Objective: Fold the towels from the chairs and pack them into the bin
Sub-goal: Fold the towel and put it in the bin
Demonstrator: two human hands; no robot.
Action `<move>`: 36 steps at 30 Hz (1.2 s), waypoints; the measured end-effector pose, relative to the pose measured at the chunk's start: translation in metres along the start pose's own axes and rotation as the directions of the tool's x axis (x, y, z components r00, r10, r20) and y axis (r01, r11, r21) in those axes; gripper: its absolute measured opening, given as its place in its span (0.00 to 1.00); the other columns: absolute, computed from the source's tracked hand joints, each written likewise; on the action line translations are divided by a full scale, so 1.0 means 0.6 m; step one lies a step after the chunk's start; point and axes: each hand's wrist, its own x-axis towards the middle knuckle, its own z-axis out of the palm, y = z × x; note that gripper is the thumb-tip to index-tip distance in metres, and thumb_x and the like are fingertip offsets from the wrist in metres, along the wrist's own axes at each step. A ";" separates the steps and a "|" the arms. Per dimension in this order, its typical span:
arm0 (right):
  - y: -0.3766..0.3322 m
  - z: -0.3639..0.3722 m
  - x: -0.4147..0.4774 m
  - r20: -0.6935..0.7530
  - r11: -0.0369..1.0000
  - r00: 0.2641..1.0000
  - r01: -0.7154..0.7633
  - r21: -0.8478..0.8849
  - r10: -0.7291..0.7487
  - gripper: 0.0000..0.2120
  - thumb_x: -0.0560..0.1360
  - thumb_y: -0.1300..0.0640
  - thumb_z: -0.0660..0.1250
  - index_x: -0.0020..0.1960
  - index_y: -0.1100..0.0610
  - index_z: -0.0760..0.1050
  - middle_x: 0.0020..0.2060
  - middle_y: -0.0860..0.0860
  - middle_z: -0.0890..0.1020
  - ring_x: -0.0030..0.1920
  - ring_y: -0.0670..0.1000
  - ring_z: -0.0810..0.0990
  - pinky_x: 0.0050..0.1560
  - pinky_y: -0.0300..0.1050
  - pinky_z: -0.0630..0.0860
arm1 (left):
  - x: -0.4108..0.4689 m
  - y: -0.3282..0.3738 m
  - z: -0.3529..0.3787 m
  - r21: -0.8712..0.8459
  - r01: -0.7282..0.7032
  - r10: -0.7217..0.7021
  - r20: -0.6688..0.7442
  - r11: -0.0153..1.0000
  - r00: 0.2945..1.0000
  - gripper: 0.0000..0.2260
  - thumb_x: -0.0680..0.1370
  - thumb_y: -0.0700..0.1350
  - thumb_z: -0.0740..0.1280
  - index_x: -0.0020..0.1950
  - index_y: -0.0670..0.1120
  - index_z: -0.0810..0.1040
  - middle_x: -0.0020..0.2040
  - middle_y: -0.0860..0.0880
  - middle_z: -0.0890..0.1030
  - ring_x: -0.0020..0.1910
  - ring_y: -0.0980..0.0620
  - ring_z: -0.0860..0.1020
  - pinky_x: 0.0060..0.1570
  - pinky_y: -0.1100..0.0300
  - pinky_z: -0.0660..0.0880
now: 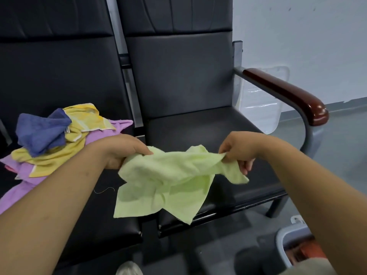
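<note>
A pale green towel (168,185) hangs crumpled between my hands above the front of the right black chair seat (198,126). My left hand (123,149) grips its left end, and my right hand (238,149) pinches its right end. On the left chair seat (89,225) lies a loose heap: a blue towel (41,132) on top, a yellow towel (79,124) under it, and a purple towel (15,193) at the bottom. A grey bin (288,239) stands on the floor at the lower right, with something orange-red inside it.
A brown wooden armrest (288,94) on a grey metal frame borders the right chair. A clear plastic container (262,104) stands behind it by the white wall. My shoe tip (129,268) shows at the bottom on the grey floor.
</note>
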 end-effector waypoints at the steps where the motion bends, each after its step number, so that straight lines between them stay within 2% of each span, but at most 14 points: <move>1: 0.001 -0.009 -0.007 0.090 0.999 0.995 -0.041 0.021 0.039 0.10 0.79 0.65 0.62 0.53 0.57 0.82 0.35 0.56 0.86 0.30 0.51 0.84 0.33 0.43 0.81 | 0.000 0.003 0.003 -0.085 -0.003 0.007 0.042 0.996 0.999 0.07 0.77 0.39 0.70 0.53 0.39 0.83 0.50 0.37 0.85 0.43 0.42 0.85 0.43 0.50 0.81; 4: 0.017 -0.030 0.019 -0.098 0.919 0.991 -0.046 0.393 0.092 0.10 0.75 0.71 0.66 0.50 0.60 0.81 0.40 0.60 0.86 0.37 0.56 0.87 0.41 0.49 0.85 | 0.017 0.028 0.021 -0.420 -0.198 0.220 0.005 0.886 0.975 0.08 0.81 0.44 0.65 0.51 0.41 0.81 0.50 0.41 0.84 0.43 0.49 0.84 0.41 0.57 0.81; 7: 0.032 -0.046 0.068 -0.643 0.669 0.725 0.354 0.654 0.245 0.22 0.70 0.67 0.71 0.63 0.57 0.76 0.55 0.51 0.81 0.50 0.51 0.82 0.55 0.47 0.80 | 0.035 0.053 0.036 -0.826 -0.297 0.433 -0.073 0.478 0.899 0.20 0.83 0.57 0.58 0.66 0.43 0.71 0.54 0.44 0.82 0.57 0.48 0.81 0.61 0.51 0.76; 9: 0.031 -0.023 0.088 -0.727 0.756 0.646 0.350 0.553 0.232 0.33 0.73 0.61 0.71 0.75 0.53 0.64 0.62 0.45 0.72 0.54 0.47 0.76 0.52 0.41 0.72 | 0.060 0.058 0.041 -0.675 -0.398 0.338 -0.227 0.621 0.913 0.25 0.82 0.62 0.58 0.75 0.51 0.62 0.58 0.43 0.81 0.60 0.46 0.79 0.64 0.47 0.75; 11: 0.035 0.025 0.114 -0.639 0.895 0.749 0.150 0.421 0.175 0.32 0.75 0.55 0.70 0.75 0.57 0.62 0.69 0.55 0.70 0.62 0.56 0.75 0.53 0.43 0.70 | 0.086 0.042 0.054 -0.169 -0.343 0.270 -0.350 0.924 0.897 0.28 0.79 0.64 0.61 0.73 0.50 0.63 0.57 0.46 0.80 0.55 0.49 0.79 0.57 0.51 0.77; 12: 0.033 0.054 0.123 -0.516 0.949 0.844 0.029 0.314 0.145 0.30 0.77 0.52 0.69 0.74 0.59 0.62 0.70 0.59 0.69 0.64 0.59 0.73 0.54 0.45 0.70 | 0.100 0.026 0.058 0.104 -0.248 0.269 -0.368 0.963 0.890 0.30 0.78 0.65 0.63 0.72 0.49 0.64 0.57 0.47 0.80 0.53 0.50 0.79 0.51 0.53 0.76; 16: 0.028 0.127 0.148 -0.251 0.994 0.965 -0.060 0.095 0.082 0.29 0.80 0.46 0.64 0.74 0.61 0.62 0.71 0.58 0.69 0.68 0.59 0.71 0.64 0.50 0.71 | 0.133 -0.026 0.095 0.567 -0.070 0.185 -0.148 0.820 0.972 0.40 0.72 0.71 0.65 0.70 0.41 0.68 0.64 0.44 0.75 0.52 0.49 0.75 0.41 0.57 0.70; 20: 0.018 0.169 0.151 -0.032 0.998 0.998 0.055 -0.038 -0.056 0.35 0.81 0.41 0.61 0.82 0.48 0.50 0.81 0.49 0.49 0.79 0.55 0.57 0.76 0.52 0.59 | 0.140 -0.050 0.136 0.781 -0.022 0.196 -0.130 0.624 0.972 0.32 0.74 0.65 0.67 0.67 0.44 0.68 0.66 0.43 0.66 0.65 0.41 0.68 0.55 0.52 0.70; 22: 0.021 0.175 0.147 0.068 0.988 0.997 0.033 -0.148 -0.023 0.33 0.82 0.40 0.57 0.82 0.48 0.50 0.81 0.48 0.47 0.80 0.55 0.54 0.76 0.52 0.56 | 0.138 -0.055 0.144 0.838 -0.051 0.241 -0.097 0.544 0.966 0.21 0.79 0.56 0.64 0.64 0.44 0.68 0.64 0.42 0.65 0.65 0.41 0.65 0.55 0.51 0.69; 24: 0.034 0.161 0.144 0.057 0.976 0.997 -0.043 -0.212 0.056 0.31 0.82 0.42 0.58 0.80 0.55 0.58 0.79 0.53 0.60 0.76 0.58 0.63 0.72 0.51 0.62 | 0.132 -0.053 0.145 0.843 -0.111 0.277 -0.047 0.527 0.960 0.13 0.80 0.51 0.61 0.60 0.43 0.71 0.61 0.42 0.68 0.60 0.43 0.69 0.54 0.54 0.70; 28: 0.066 0.113 0.126 -0.037 0.937 0.990 -0.141 -0.320 0.136 0.17 0.82 0.50 0.60 0.60 0.62 0.75 0.53 0.53 0.78 0.48 0.55 0.74 0.49 0.46 0.69 | 0.120 -0.048 0.137 0.448 -0.106 0.109 0.019 0.888 0.994 0.07 0.74 0.40 0.64 0.36 0.44 0.70 0.37 0.45 0.74 0.34 0.50 0.70 0.34 0.59 0.66; 31: 0.092 0.086 0.114 -0.135 0.967 0.968 -0.229 -0.113 0.213 0.14 0.80 0.53 0.60 0.43 0.61 0.76 0.41 0.52 0.83 0.36 0.53 0.78 0.42 0.46 0.77 | 0.108 -0.055 0.122 0.248 -0.001 -0.041 0.162 0.969 0.986 0.04 0.65 0.38 0.65 0.39 0.42 0.74 0.39 0.42 0.74 0.37 0.46 0.73 0.38 0.54 0.71; 34: 0.105 0.091 0.116 -0.317 0.950 0.896 -0.302 0.074 0.310 0.10 0.77 0.55 0.60 0.43 0.60 0.74 0.44 0.52 0.83 0.41 0.56 0.80 0.53 0.50 0.78 | 0.114 -0.059 0.114 0.181 0.069 -0.107 0.212 0.981 0.971 0.13 0.67 0.41 0.68 0.49 0.37 0.80 0.44 0.40 0.80 0.42 0.43 0.78 0.44 0.52 0.76; 36: 0.101 0.102 0.123 -0.481 0.934 0.808 -0.350 0.071 0.340 0.07 0.77 0.55 0.60 0.50 0.58 0.70 0.52 0.54 0.75 0.54 0.58 0.75 0.61 0.55 0.70 | 0.129 -0.056 0.122 0.261 0.033 -0.043 0.032 0.965 0.999 0.19 0.76 0.51 0.67 0.55 0.35 0.77 0.43 0.43 0.83 0.39 0.45 0.80 0.42 0.55 0.78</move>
